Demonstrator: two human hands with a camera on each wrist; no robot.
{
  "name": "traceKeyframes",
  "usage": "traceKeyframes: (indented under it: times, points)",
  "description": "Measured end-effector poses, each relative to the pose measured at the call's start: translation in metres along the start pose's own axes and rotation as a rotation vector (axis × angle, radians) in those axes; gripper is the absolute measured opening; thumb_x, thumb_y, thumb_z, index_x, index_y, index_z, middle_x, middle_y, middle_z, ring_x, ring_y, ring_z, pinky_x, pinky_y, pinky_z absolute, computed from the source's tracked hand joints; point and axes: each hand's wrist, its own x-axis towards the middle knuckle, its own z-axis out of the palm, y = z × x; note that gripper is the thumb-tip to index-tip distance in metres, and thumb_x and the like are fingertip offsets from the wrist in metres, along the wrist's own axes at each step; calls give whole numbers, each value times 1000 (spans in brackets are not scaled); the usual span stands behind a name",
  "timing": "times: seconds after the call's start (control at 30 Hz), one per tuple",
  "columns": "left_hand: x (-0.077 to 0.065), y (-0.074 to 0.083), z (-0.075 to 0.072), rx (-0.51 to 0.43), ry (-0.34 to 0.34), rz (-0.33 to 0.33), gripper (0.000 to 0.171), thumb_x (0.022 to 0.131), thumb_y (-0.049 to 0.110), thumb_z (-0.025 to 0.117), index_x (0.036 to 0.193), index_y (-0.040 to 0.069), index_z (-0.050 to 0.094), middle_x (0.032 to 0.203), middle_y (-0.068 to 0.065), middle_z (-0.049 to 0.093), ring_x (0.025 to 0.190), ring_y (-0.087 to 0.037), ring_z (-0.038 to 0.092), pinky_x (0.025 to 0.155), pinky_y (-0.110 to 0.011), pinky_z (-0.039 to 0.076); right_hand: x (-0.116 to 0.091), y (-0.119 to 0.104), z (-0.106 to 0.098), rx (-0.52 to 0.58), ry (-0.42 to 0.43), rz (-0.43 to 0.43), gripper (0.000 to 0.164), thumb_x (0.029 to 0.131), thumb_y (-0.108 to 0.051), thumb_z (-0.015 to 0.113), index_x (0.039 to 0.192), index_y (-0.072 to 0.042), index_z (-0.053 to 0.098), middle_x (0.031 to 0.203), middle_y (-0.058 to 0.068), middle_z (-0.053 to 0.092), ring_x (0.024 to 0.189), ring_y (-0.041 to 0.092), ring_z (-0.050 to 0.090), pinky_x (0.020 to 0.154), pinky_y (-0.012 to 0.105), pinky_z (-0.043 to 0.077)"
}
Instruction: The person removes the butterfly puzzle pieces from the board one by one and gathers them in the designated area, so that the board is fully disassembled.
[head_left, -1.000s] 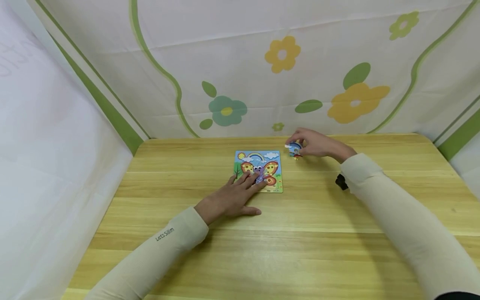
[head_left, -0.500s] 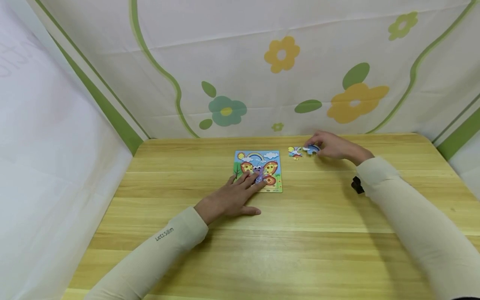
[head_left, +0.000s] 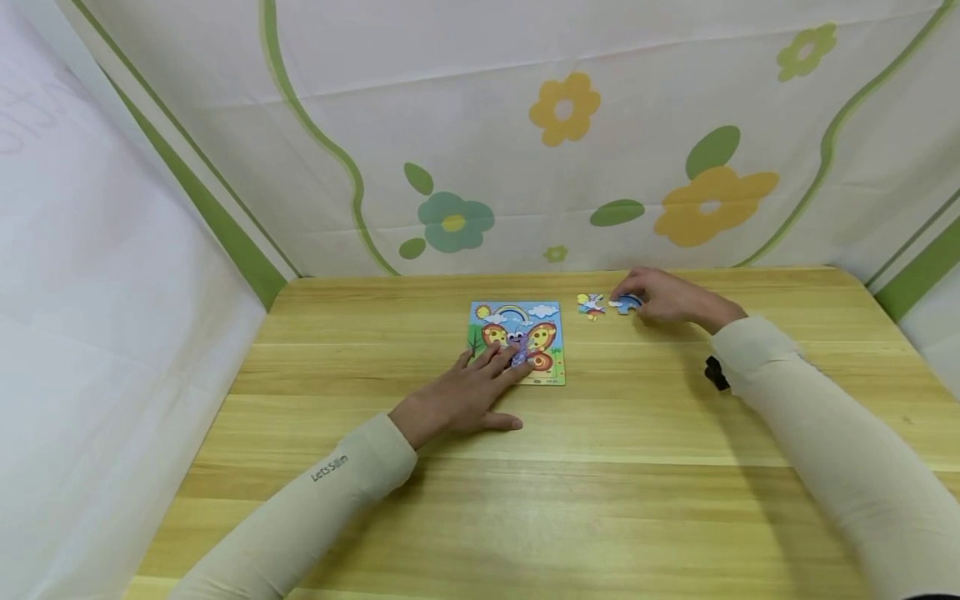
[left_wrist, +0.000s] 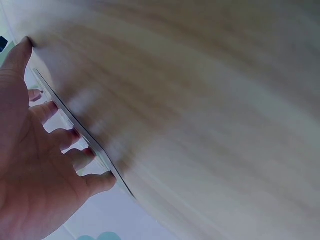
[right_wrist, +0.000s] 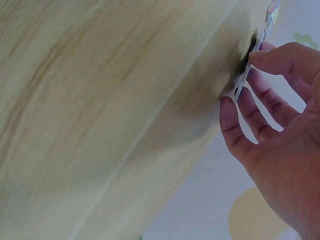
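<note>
A square butterfly puzzle lies on the table, its picture showing a sun, a rainbow and clouds. My left hand rests across its lower left part with fingers spread, hiding that corner. In the left wrist view those fingertips press along the puzzle's thin edge. To the right, my right hand pinches a blue jigsaw piece with a rainbow arc and a cloud, close over the table. The right wrist view shows this piece edge-on between thumb and fingers. Just left of it lies a multicoloured jigsaw piece.
The wooden table meets a white flowered curtain right behind the puzzle and the pieces. Another white curtain hangs along the left side. A small black object shows beneath the right cuff.
My right hand has moved right with the rainbow piece, away from over the multicoloured piece, which now shows fully. Lately the rainbow piece has barely shifted. My left hand stays on the puzzle.
</note>
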Motion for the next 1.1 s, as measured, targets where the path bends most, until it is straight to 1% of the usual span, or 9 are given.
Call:
traceKeyframes:
  times: [0.17, 0.37, 0.47, 0.7, 1.1]
  points:
    - [0, -1, 1, 4, -1, -4, 88, 102, 66, 51, 171, 29, 11, 179, -7, 2, 165, -34, 4, 129, -64, 14, 2, -2, 2, -31, 9, -32, 44, 83, 18, 56, 121, 5, 73, 125, 26, 63, 116, 41, 58, 101, 62, 48]
    - [1, -2, 2, 8, -5, -5, 88, 102, 66, 51, 171, 30, 9, 179, -6, 0, 165, -33, 3, 129, -64, 14, 2, -2, 4, -50, 18, -47, 44, 83, 20, 56, 121, 5, 73, 125, 27, 63, 117, 42, 59, 102, 62, 49]
    - [1, -2, 3, 8, -1, -2, 88, 102, 66, 51, 171, 29, 9, 179, -6, 1, 165, -33, 4, 129, -64, 14, 1, 0, 4, -54, 23, -50, 45, 83, 21, 56, 121, 5, 72, 125, 26, 63, 117, 42, 58, 102, 62, 49]
    - [1, -2, 2, 0, 4, 2, 88, 102, 66, 52, 171, 29, 10, 179, -6, 2, 165, -33, 5, 129, -65, 14, -2, 6, 3, -69, 45, -39, 42, 86, 16, 63, 126, 8, 69, 125, 26, 64, 115, 40, 59, 100, 61, 50]
    - [0, -1, 1, -5, 6, 5, 88, 102, 66, 51, 171, 29, 10, 179, -6, 1, 165, -34, 4, 129, -65, 13, -2, 8, 3, -79, 50, -52, 43, 85, 18, 61, 126, 7, 69, 125, 25, 65, 117, 40, 58, 103, 61, 48]
